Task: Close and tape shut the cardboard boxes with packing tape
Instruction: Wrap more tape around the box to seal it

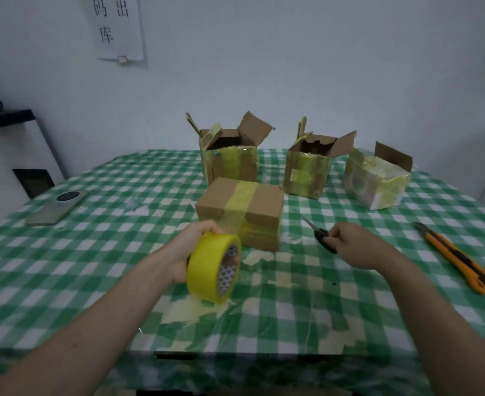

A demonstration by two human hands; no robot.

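The left hand (191, 247) holds a yellow roll of packing tape (214, 268) above the middle of the table (92, 281). A strip of tape runs from the roll up onto the closed cardboard box (240, 212) just behind it. The right hand (355, 242) curls round the black handles of the scissors (320, 234), just right of that box. Three open boxes (230, 155) stand in a row near the far edge. An orange box cutter (458, 258) lies by the right edge, a phone (57, 207) near the left edge.
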